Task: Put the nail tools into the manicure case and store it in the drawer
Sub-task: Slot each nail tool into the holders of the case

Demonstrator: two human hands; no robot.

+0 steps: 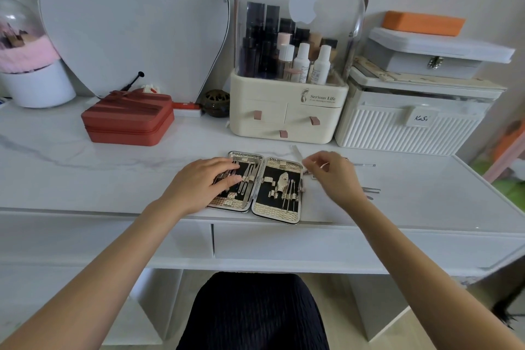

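The gold manicure case (277, 213) lies open flat near the front edge of the white dressing table, with several metal nail tools strapped into its black lining. My left hand (203, 183) rests flat on the case's left half, fingers pressing on the tools there. My right hand (335, 172) hovers just right of the case, fingers curled and pinched; I cannot tell whether they hold a tool. Loose thin metal tools lie on the table to the right: a long probe (365, 165) and tweezers (372, 190). The closed drawer (298, 244) sits below the table edge.
A cream cosmetics organiser (287, 111) with a clear dome stands right behind the case. A red zip box (127, 119) lies at the back left, white storage boxes (412, 122) at the back right. A mirror (127, 23) leans on the wall.
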